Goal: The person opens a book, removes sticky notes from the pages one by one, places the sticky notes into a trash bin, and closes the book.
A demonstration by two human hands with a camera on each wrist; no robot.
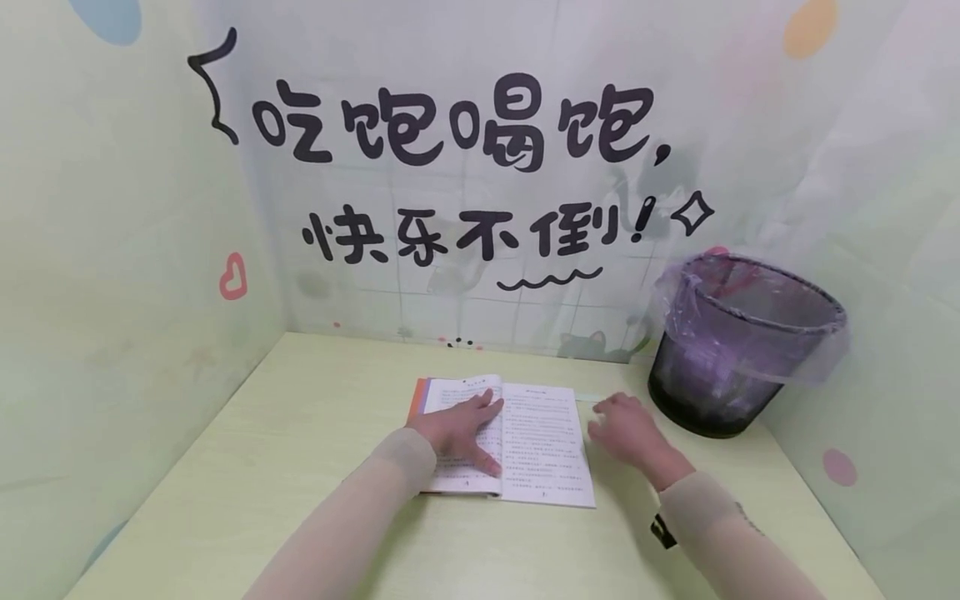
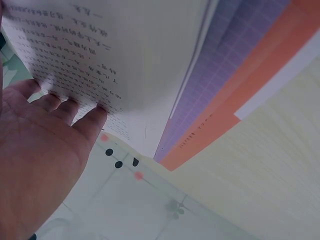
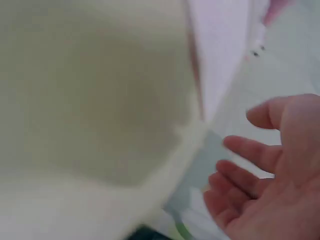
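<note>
An open book (image 1: 543,442) with printed pages lies on the table, its orange and purple cover edge (image 2: 200,130) showing at the left side. My left hand (image 1: 461,429) rests on the left page with fingers and thumb spread, the thumb close to the middle fold. In the left wrist view the fingertips (image 2: 95,117) touch the printed page. To the right of the book is my right hand (image 1: 630,429), its fingers loosely bent and nothing between them. A pale, thin strip (image 1: 592,398) lies by the book's upper right edge, near the right fingertips.
A dark bin (image 1: 712,375) lined with a purple plastic bag stands at the table's back right corner. Printed walls (image 1: 480,308) with large black characters border the pale table (image 1: 247,467) at the back and sides.
</note>
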